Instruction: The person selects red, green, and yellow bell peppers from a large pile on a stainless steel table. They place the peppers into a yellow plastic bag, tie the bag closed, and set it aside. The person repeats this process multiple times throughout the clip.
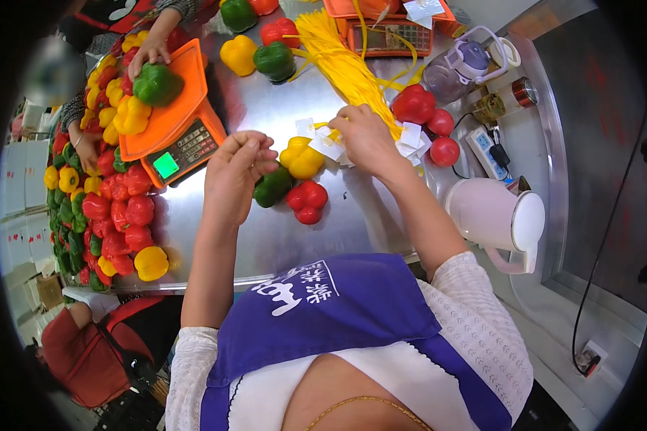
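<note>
My left hand (pixel 240 167) is raised over the steel table with loosely curled fingers; nothing shows in it. Below and beside it lie a green bell pepper (pixel 273 187), a yellow bell pepper (pixel 302 158) and a red bell pepper (pixel 308 201), close together. My right hand (pixel 367 139) is at the white tags (pixel 326 145), its fingertips pinching what looks like a yellow tie end; the fingers partly hide it. Behind this hand stretches a long bundle of yellow ties (pixel 345 64).
An orange scale (pixel 180 145) with peppers stands left, beside a large pepper pile (pixel 118 215). A co-worker's hand (pixel 150 54) touches a green pepper (pixel 157 85) on it. At right are red peppers (pixel 414 104), a bottle (pixel 450 75), a power strip (pixel 486 152) and a kettle (pixel 490 213).
</note>
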The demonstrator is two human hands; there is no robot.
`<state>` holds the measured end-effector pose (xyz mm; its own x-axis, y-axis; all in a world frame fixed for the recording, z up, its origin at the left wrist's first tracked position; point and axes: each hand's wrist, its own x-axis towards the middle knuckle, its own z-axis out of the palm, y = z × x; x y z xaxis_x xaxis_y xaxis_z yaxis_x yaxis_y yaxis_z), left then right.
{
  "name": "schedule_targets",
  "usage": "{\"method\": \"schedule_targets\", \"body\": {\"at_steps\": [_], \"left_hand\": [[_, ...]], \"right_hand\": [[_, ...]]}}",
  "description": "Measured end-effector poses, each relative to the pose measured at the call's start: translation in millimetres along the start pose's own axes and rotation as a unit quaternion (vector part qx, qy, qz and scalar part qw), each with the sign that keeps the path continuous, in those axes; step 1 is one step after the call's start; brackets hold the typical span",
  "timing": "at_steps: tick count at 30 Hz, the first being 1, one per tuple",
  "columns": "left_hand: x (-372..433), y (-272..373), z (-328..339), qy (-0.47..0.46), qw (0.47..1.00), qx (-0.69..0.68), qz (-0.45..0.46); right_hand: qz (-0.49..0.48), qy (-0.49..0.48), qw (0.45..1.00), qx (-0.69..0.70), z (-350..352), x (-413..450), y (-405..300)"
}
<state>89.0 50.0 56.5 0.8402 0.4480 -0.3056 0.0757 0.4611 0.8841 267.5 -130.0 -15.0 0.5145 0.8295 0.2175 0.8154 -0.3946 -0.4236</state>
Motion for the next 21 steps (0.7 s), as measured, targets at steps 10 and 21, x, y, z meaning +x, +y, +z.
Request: {"method": "schedule_targets", "body": {"at_steps": [10,21], "left_hand": [[-72.5,-8.5,-35.0,0.062,0.997,0.029,0.020],[-91.1,48.7,58.9,-0.192,0.933,0.167,0.255]], "right_hand": [[0.154,0.265,0.855,0.419,-75.1,25.7,46.0],[-0.192,0.102,0.810,0.544,-182.9,-1.6,-159.2]]}}
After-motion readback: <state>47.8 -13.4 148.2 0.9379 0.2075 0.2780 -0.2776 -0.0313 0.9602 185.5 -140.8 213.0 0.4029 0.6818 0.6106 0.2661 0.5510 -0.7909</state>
